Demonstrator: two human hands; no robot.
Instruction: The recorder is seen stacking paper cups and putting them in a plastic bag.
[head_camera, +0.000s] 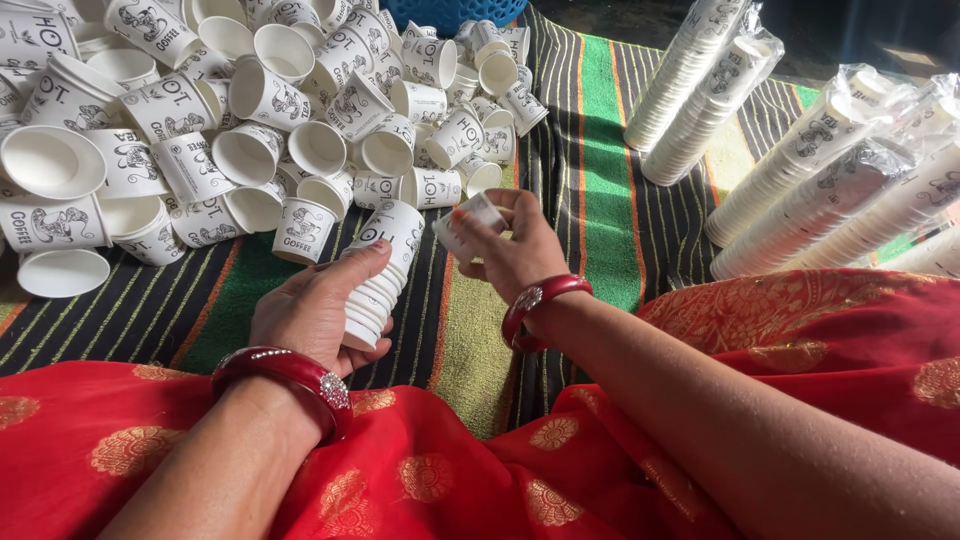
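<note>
- Far left, a loose heap of white paper cups with dark print lies tumbled on a striped cloth of black, green and orange; some show their open mouths, others lie on their sides.
- Near that heap, the left hand rests low on the cloth, its fingers wrapped round a nested stack of cups that lies tilted, its closed end pointing far and right.
- Just right of the stack, the right hand is raised, thumb and fingertips pinched on a single cup; the cup sits close to the stack's far end but apart from it. From here I can't quite tell which way its mouth faces.
- Red bangles circle both wrists, and red cloth with gold motifs covers the lap nearest the viewer.
- Far right, long sleeves of stacked cups in clear plastic wrap lie side by side.
- As I read it, the step in hand is nesting loose cups into the held stack. The next move calls for turning the single cup to line up with the stack's end and sliding it on straight, with the left hand holding the stack steady.
</note>
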